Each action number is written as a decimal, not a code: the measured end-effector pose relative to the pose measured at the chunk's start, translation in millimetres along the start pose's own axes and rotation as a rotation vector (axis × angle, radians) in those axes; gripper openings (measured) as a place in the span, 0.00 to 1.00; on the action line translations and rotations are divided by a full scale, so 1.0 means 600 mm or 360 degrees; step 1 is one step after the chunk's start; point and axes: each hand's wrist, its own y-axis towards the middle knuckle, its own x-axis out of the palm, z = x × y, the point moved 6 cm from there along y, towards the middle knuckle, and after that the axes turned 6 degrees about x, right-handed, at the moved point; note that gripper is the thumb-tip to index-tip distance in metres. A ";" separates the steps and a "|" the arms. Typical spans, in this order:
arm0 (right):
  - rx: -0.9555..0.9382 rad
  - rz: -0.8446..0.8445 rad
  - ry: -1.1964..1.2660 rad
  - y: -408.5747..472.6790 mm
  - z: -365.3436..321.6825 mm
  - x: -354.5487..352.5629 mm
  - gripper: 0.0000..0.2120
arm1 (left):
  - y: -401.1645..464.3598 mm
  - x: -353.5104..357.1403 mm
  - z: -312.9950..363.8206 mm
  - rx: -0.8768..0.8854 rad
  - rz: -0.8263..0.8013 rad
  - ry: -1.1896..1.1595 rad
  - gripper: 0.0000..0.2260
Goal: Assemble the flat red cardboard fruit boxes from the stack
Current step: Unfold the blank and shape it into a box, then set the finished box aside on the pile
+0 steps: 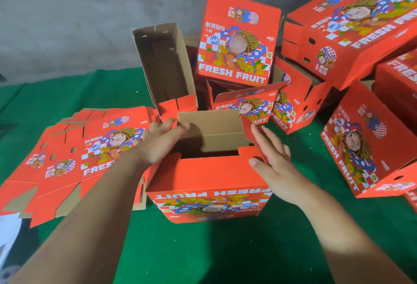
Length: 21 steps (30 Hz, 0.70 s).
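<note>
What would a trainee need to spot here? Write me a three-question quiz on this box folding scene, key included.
1. True or false: the stack of flat boxes lies to the left of the box being assembled.
2. Which flap does the right hand hold? A) near flap B) right side flap C) none
3. Fill in: the English words printed on the upright finished box at the back read FRESH ____.

Key: 1 true. 2 B. 3 FRUIT.

The left hand presses at the left side of the opening.
</note>
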 end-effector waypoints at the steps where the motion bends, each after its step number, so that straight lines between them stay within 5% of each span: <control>1: 0.0000 -0.0013 -0.0009 -0.001 0.002 -0.001 0.37 | 0.003 -0.003 0.002 -0.0042 0.0051 -0.0006 0.41; 7: -0.0043 -0.0077 -0.0003 -0.008 0.010 0.007 0.28 | 0.017 0.010 -0.007 -0.0161 0.0209 -0.0073 0.45; 10: -0.0079 -0.0016 0.0004 -0.012 0.013 0.009 0.28 | 0.013 0.017 -0.006 0.0123 0.0386 -0.0067 0.40; 14: -0.0034 0.0052 0.0091 -0.011 0.015 0.006 0.21 | -0.012 0.025 -0.021 0.0364 0.0036 -0.0647 0.40; 18: -0.0021 0.0047 0.0166 -0.001 0.004 0.007 0.17 | -0.022 0.015 -0.033 0.0178 0.0296 -0.0210 0.32; 20: 0.0036 -0.0004 0.0146 0.005 0.003 0.004 0.14 | -0.025 0.020 -0.034 0.0150 0.0131 -0.0120 0.24; 21: 0.0055 -0.0056 0.0111 0.008 0.004 0.002 0.14 | -0.026 0.024 -0.039 0.0153 0.0044 -0.0111 0.29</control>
